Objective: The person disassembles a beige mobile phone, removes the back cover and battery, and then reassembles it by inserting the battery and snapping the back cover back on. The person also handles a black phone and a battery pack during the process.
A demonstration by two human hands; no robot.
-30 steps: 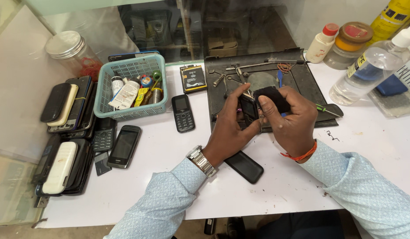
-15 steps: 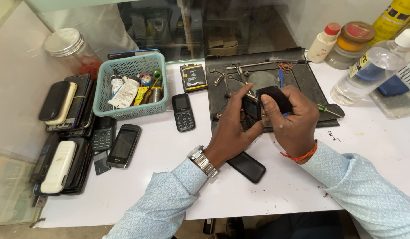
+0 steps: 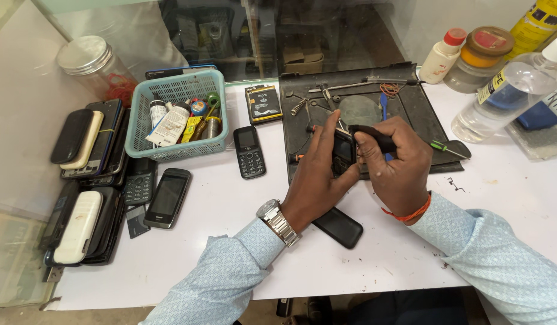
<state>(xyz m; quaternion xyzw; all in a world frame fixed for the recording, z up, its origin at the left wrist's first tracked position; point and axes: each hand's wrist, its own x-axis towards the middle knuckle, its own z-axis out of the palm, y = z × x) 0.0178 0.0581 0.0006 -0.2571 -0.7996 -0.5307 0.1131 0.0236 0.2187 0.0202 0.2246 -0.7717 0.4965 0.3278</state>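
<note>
Over dark work mat point(image 3: 411, 105) on white table point(image 3: 230, 235), I see both hands meeting. Left hand point(image 3: 319, 174) curled tight around small black phone point(image 3: 343, 150), fingers wrapped, thumb pressed along its edge. Right hand point(image 3: 399, 165) closed on black-handled tool point(image 3: 372, 137), tip at phone. Black back cover point(image 3: 338, 227) lies on table just under left wrist. Keypad phone point(image 3: 249, 151) rests beside teal basket point(image 3: 176, 117), well apart from hands.

Bare desk point(image 3: 230, 229) lies open in front of the basket point(image 3: 176, 114); stacked phones point(image 3: 86, 180) crowd the left edge. Bottles point(image 3: 501, 96) block the far right; a black phone cover point(image 3: 338, 227) lies just under the left wrist.
</note>
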